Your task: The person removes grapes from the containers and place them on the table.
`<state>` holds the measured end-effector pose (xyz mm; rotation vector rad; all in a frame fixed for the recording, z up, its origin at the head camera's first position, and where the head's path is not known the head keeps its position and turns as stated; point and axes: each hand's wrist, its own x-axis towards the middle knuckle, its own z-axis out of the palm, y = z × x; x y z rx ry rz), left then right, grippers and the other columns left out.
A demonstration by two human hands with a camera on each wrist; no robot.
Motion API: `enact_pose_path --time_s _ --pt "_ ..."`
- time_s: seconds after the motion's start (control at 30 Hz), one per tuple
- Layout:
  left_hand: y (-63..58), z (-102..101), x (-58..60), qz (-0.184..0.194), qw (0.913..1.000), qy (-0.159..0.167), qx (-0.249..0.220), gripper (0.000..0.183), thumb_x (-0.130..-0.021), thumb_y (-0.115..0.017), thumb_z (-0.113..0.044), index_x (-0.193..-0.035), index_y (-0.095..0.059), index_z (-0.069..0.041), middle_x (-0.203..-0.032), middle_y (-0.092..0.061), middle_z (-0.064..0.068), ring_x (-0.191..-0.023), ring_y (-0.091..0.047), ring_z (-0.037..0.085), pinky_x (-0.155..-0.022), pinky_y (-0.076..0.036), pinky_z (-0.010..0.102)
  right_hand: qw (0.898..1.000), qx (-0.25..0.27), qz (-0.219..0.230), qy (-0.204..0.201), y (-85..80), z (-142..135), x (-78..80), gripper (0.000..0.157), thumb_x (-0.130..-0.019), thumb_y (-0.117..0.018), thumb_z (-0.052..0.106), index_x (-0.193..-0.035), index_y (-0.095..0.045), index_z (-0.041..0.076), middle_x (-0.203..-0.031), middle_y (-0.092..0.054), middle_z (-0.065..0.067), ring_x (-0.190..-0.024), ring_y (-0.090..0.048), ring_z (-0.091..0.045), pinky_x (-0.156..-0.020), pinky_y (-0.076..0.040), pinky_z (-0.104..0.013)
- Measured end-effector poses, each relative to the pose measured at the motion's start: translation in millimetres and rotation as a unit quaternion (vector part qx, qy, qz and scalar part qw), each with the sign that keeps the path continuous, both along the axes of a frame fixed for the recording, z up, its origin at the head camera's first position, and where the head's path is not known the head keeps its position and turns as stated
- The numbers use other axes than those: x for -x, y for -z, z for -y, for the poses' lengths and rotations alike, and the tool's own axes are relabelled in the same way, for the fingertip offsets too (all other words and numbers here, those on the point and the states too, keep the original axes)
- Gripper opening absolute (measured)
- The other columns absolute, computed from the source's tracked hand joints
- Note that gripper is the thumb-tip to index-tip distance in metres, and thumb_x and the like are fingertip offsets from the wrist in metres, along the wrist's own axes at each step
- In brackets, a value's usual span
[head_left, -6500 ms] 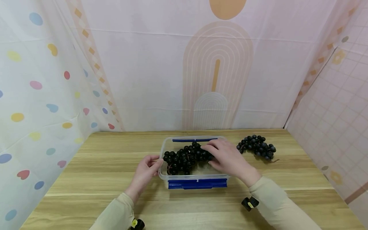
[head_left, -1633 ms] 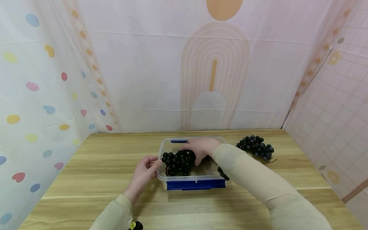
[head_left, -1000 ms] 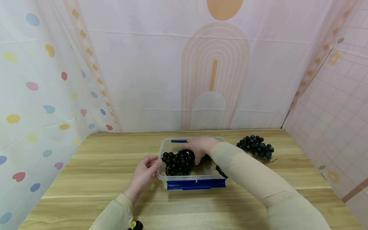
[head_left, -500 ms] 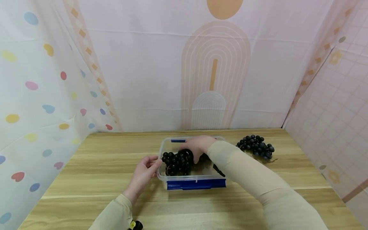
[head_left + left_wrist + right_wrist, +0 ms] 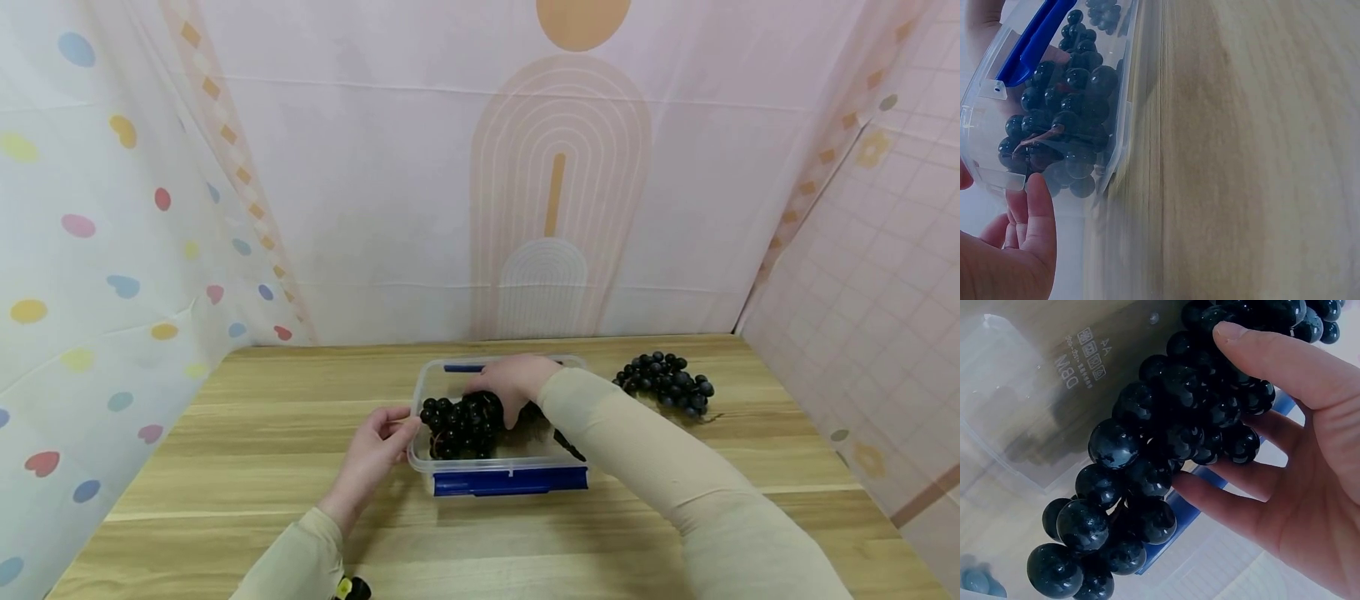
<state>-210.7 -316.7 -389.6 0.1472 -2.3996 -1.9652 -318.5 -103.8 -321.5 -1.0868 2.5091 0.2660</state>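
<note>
A clear plastic food container point(image 5: 495, 464) with blue clip flaps stands in the middle of the table. Inside it lies a bunch of black grapes point(image 5: 457, 429), heaped toward the left end. My left hand point(image 5: 375, 437) holds the container's left rim, thumb on top and fingers point(image 5: 1041, 212) below against the end wall. My right hand point(image 5: 513, 379) reaches into the container over the grapes. In the right wrist view its thumb and fingers grip the bunch point(image 5: 1166, 425) from both sides. My right hand and sleeve hide part of the grapes and the container's right side.
A second bunch of dark grapes point(image 5: 667, 383) lies on the wooden table point(image 5: 300, 400) to the right of the container, its stem point(image 5: 708, 418) pointing right. Patterned curtains point(image 5: 360, 208) hang behind and on both sides of the table.
Since the oldest frame my right hand has moved left, from the grapes' right end to the middle of the bunch. Over the last second it shifts only slightly left. The left hand stays at the rim.
</note>
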Motion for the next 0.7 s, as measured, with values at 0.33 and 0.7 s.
enact_pose_path --time_s 0.33,0.7 --pt "-0.6 1.0 -0.7 0.003 1.0000 0.002 0.000 0.035 -0.099 -0.061 -0.010 -0.126 -0.052 0.011 -0.107 -0.064 0.025 -0.089 -0.064 0.023 -0.068 -0.055 0.025 1.000 -0.007 -0.004 0.004 3.4 3.5 -1.5 0.087 -0.080 -0.085 0.024 -0.152 -0.038 0.037 -0.148 -0.046 0.005 -0.133 -0.044 -0.018 -0.106 -0.041 -0.039" --pt "0.3 -0.6 0.4 -0.001 1.0000 0.003 0.006 0.035 -0.098 -0.061 -0.010 -0.125 -0.053 0.011 -0.105 -0.064 0.024 -0.088 -0.064 0.023 -0.066 -0.055 0.025 0.999 -0.026 -0.021 -0.002 5.7 5.0 -3.8 0.088 -0.079 -0.086 0.027 -0.151 -0.037 0.040 -0.146 -0.047 0.002 -0.128 -0.049 -0.020 -0.100 -0.046 -0.038"
